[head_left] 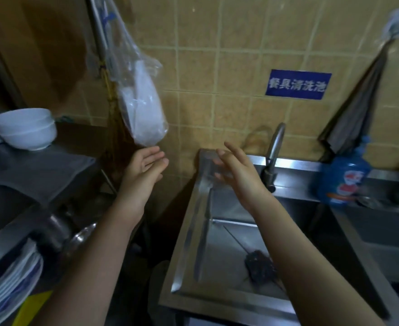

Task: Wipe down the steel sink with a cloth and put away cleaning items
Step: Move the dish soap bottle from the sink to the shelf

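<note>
- The left hand (144, 165) is up in the air, to the left of the sink. Its fingers are straight and close together, and it holds nothing.
- The tips of those fingers are just under the bottom of a clear, crinkly plastic bag (142, 102) that hangs on the wall. I cannot tell if they touch it.
- The right hand (236, 170) is up over the far left corner of the shiny steel sink (193, 220). Its fingers are spread out and a bit blurry, and it holds nothing too.
- The sink is in the middle, low down, with a curved silver tap (273, 151) at its far edge.
- A dark lumpy thing (259, 264) lies on the sink floor, partly hidden by the right arm.
- A dark grey cloth (356, 109) hangs from a hook on the tan tiled wall (217, 67), far right, away from both hands.
- A blue plastic bottle (344, 177) stands on the sink's back ledge, just below the cloth.
- A blue sign with white writing (298, 84) is stuck on the wall above the tap.
- White bowls (26, 128) sit stacked on a shelf at the left, and white plates (10, 285) stand lower down, near left.
</note>
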